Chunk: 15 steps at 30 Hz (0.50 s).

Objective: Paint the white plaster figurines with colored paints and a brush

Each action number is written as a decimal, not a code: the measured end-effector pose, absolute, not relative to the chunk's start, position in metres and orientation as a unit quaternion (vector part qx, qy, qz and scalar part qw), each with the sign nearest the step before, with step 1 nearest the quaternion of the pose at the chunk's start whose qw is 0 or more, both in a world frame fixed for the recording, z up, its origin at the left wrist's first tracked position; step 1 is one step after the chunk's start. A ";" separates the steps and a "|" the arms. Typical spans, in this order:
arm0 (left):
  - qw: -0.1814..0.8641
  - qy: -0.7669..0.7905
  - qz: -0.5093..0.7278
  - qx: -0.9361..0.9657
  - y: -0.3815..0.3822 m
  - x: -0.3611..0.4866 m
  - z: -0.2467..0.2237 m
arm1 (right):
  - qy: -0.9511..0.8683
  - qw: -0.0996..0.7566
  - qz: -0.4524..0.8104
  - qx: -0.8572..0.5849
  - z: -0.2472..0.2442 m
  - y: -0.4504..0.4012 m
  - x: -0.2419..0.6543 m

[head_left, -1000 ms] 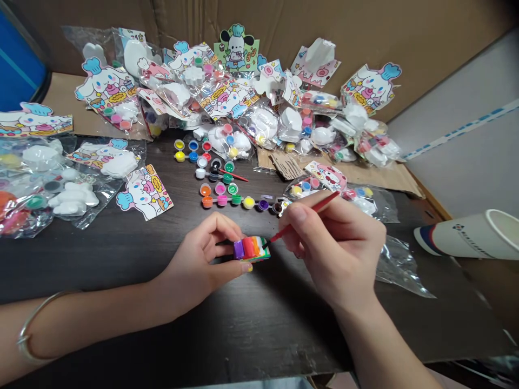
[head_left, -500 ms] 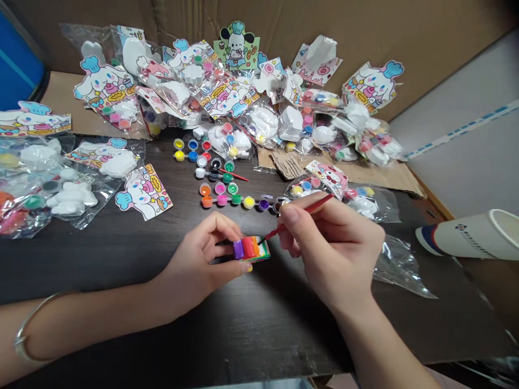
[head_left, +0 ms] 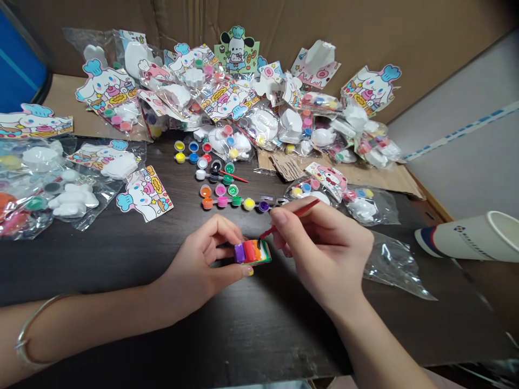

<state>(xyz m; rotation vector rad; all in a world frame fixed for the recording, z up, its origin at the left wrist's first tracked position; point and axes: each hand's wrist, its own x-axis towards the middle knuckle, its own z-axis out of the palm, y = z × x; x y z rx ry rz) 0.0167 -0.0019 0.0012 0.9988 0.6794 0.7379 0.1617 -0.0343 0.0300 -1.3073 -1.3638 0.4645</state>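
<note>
My left hand (head_left: pixel 200 256) pinches a small block painted in rainbow stripes (head_left: pixel 251 252) between thumb and fingertips, with purple at its left end and green and white at its right. My right hand (head_left: pixel 324 251) grips a thin red-handled paintbrush (head_left: pixel 290 218). The dark bristle tip rests at or very near the block's upper right edge. A row of open paint pots (head_left: pixel 232 198) lies just beyond both hands.
Another red brush (head_left: pixel 234 176) lies among more paint pots. Plastic bags of white figures and cartoon cards (head_left: pixel 229 100) are heaped on cardboard behind. A loose plastic bag (head_left: pixel 393 265) and a paper cup on its side (head_left: pixel 466 237) lie at right on the dark table (head_left: pixel 259 335).
My right hand has shifted left, bringing the brush tip from the block's front to its upper right edge. My left hand and the block have barely moved.
</note>
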 end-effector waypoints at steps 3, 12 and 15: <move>0.752 0.311 0.339 0.471 -0.002 0.016 0.001 | -0.586 0.568 0.178 -0.549 0.028 -0.033 0.161; 0.751 0.304 0.320 0.492 -0.002 0.013 -0.003 | -0.553 0.599 0.131 -0.564 0.024 -0.031 0.163; 0.756 0.316 0.295 0.492 -0.002 0.014 -0.003 | -0.509 0.639 0.144 -0.559 0.023 -0.026 0.165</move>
